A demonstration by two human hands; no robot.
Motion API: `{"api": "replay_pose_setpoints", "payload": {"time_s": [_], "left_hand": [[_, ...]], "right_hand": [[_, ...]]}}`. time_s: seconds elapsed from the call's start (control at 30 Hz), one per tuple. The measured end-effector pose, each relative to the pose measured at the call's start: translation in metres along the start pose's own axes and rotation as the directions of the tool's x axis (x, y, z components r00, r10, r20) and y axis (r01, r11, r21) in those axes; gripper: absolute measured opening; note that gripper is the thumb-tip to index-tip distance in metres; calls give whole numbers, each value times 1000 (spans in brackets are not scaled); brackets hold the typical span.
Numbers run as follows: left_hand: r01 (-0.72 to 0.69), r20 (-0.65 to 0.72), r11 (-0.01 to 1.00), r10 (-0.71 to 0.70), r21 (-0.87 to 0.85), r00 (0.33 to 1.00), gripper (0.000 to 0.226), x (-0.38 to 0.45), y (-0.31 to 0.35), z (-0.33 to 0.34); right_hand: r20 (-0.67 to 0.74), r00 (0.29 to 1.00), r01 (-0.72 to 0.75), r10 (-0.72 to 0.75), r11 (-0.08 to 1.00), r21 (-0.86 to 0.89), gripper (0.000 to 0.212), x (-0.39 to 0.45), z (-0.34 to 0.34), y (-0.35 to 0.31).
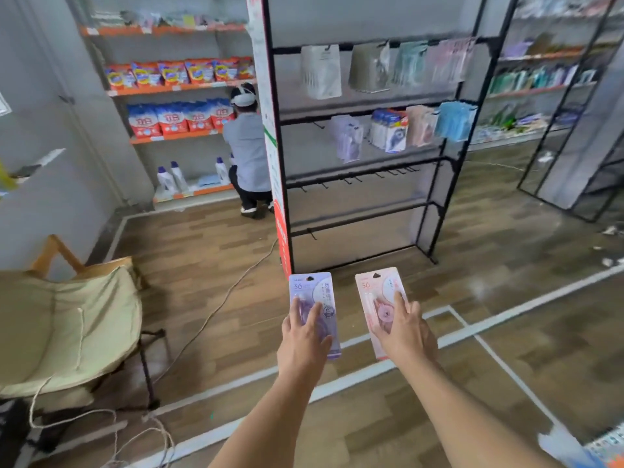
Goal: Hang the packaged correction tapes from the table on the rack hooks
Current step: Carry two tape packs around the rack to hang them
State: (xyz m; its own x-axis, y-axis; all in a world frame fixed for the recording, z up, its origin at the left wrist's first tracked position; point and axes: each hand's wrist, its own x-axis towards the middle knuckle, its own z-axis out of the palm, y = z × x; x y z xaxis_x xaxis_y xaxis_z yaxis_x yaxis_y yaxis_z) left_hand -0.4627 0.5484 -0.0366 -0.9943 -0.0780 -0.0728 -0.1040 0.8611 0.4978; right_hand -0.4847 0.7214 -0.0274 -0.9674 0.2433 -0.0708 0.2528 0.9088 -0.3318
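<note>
The left hand (305,336) holds a purple pack (314,312) of correction tape and the right hand (403,327) holds a pink pack (380,307). Both packs are carried upright in front of the body, above the wooden floor, with the black rack (361,136) ahead and well apart from them. Each grip is closed on the lower half of its pack, fingers spread across the printed face; the thumbs are hidden behind.

These packs look light: a flat card with a clear plastic bubble over the tape. The card is probably stiff enough to stay straight when held by one end, though it may bend if squeezed hard. The plastic front looks smooth and could slip under a loose pinch.

The hang hole sits at the top edge, plainest on the pink pack. Holding low, as now, leaves that hole free for a hook (398,171). Several bare hooks show on the third bar, below the packs already hanging (388,130).
</note>
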Motion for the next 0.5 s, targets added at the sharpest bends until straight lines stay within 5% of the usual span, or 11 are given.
{"api": "replay_pose_setpoints", "payload": {"time_s": [0.5], "left_hand": [[-263,92,964,259,44,962,60,227,107,22]], "right_hand": [[-128,963,-233,237,972,43,74,201,-46,27]]}}
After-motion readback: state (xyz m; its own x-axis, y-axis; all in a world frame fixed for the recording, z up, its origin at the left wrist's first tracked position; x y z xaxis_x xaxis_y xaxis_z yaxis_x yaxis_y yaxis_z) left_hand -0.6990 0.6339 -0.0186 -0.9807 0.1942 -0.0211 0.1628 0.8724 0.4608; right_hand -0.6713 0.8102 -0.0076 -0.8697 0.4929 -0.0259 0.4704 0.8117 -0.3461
